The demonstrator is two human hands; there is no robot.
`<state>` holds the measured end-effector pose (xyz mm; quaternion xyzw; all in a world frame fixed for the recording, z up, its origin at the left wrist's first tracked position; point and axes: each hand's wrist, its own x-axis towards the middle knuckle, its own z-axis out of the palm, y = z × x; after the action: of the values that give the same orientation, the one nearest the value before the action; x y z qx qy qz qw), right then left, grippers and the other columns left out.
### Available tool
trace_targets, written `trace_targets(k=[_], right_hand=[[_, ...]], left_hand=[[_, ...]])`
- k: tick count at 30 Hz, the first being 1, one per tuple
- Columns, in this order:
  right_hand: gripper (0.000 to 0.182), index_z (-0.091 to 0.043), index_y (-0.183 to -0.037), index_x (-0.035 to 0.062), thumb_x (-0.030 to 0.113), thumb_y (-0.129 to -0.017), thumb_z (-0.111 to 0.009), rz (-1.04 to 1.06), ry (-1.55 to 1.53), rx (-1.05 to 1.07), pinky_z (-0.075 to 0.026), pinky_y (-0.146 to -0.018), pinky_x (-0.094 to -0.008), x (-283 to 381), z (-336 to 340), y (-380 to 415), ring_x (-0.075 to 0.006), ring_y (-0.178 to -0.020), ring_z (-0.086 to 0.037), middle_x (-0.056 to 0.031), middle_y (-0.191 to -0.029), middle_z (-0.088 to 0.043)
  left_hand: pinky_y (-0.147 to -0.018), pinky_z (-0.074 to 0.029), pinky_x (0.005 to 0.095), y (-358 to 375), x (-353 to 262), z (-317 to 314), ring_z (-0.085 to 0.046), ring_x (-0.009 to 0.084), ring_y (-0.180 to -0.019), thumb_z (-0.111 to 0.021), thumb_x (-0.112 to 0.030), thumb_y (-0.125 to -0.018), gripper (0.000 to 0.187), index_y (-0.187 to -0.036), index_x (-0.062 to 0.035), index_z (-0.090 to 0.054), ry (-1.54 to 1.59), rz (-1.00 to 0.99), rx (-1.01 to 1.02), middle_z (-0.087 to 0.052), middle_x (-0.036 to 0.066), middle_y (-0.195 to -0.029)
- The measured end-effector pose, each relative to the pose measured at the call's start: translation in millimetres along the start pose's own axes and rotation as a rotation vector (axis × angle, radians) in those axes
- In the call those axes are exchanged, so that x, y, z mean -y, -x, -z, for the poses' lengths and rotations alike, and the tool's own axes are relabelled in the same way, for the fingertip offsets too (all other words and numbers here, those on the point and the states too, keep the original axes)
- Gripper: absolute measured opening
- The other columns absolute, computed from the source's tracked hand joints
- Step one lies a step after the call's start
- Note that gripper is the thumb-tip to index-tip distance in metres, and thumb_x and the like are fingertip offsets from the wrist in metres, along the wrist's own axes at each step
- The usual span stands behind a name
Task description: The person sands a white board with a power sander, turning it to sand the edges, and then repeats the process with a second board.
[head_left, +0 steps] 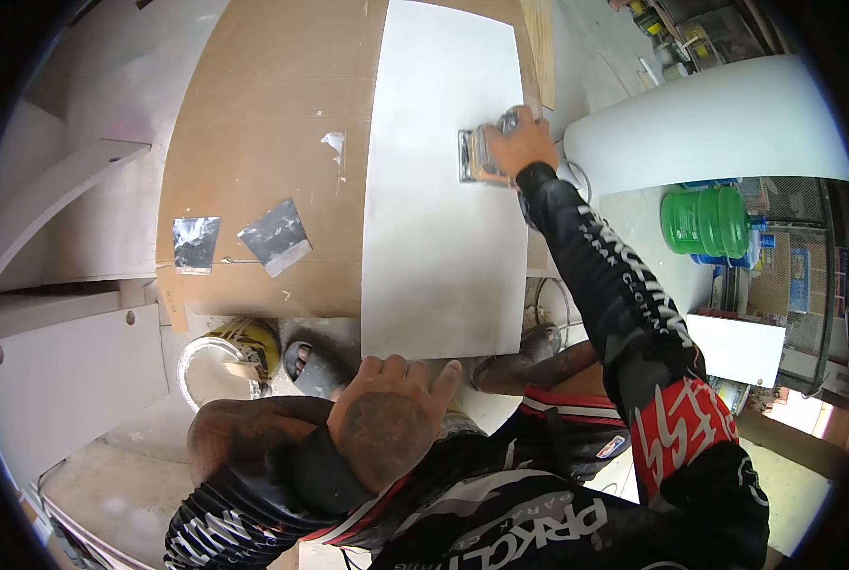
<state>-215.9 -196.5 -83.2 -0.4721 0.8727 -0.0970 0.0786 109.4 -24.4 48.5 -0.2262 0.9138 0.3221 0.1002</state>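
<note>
A long white panel (443, 237) lies flat in front of me on a sheet of brown cardboard (263, 104). My right hand (523, 144) grips an electric palm sander (477, 156) from above, its pad down on the panel near the right edge. Motion blurs the sander slightly. At the panel's near edge rests my left hand (393, 408), fingertips against the edge and thumb spread to the side; nothing shows in it. Two dark square sheets (274, 237) with white dust, perhaps sandpaper, lie on the cardboard to the left.
A yellow paint bucket (253, 347) stands near my left foot. To the right are a curved white sheet (709, 123), a green water jug (705, 221) and a black mesh rack (795, 275). White boards (73, 389) stand on the left. A cord runs beside the sander.
</note>
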Motion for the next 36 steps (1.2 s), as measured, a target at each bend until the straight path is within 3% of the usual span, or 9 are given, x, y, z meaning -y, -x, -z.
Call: trace_targets(k=[8, 19, 25, 36], right_hand=[[0.074, -0.052, -0.145, 0.0120, 0.050, -0.082, -0.062, -0.038, 0.057, -0.023, -0.049, -0.105, -0.0462, 39, -9, -64, -0.0393, -0.123, -0.061, -0.0246, -0.138, -0.056], [0.080, -0.049, -0.149, 0.0126, 0.057, -0.083, -0.060, -0.055, 0.022, -0.065, -0.047, -0.108, -0.0474, 54, -18, -118, -0.0400, -0.126, -0.061, -0.0243, -0.141, -0.057], [0.083, -0.049, -0.151, 0.0157, 0.059, -0.081, -0.062, -0.041, 0.051, -0.078, -0.047, -0.108, -0.0458, 61, -21, -122, -0.0398, -0.126, -0.061, -0.0233, -0.142, -0.057], [0.083, -0.050, -0.150, 0.0139, 0.058, -0.081, -0.063, -0.036, 0.030, -0.072, -0.048, -0.108, -0.0451, 59, -20, -116, -0.0376, -0.127, -0.061, -0.0209, -0.143, -0.057]], left_hand=[[-0.088, -0.050, 0.0402, -1, 3, 9, -0.065, 0.0288, -0.103, -0.075, -0.040, -0.086, 0.073, -0.143, -0.0009, -0.053, -0.003, 0.037, 0.052, -0.068, 0.016, -0.107], [-0.090, -0.050, 0.0392, 1, 6, 3, -0.064, 0.0277, -0.102, -0.074, -0.037, -0.087, 0.068, -0.142, -0.0011, -0.055, 0.000, 0.074, -0.023, -0.067, 0.017, -0.104], [-0.087, -0.050, 0.0381, 3, 5, 7, -0.065, 0.0268, -0.098, -0.068, -0.026, -0.091, 0.056, -0.139, -0.0015, -0.057, -0.008, 0.060, -0.069, -0.067, 0.016, -0.101], [-0.087, -0.049, 0.0388, 9, 8, 6, -0.064, 0.0273, -0.098, -0.074, -0.032, -0.086, 0.064, -0.138, 0.0001, -0.058, -0.003, 0.069, -0.086, -0.068, 0.017, -0.103]])
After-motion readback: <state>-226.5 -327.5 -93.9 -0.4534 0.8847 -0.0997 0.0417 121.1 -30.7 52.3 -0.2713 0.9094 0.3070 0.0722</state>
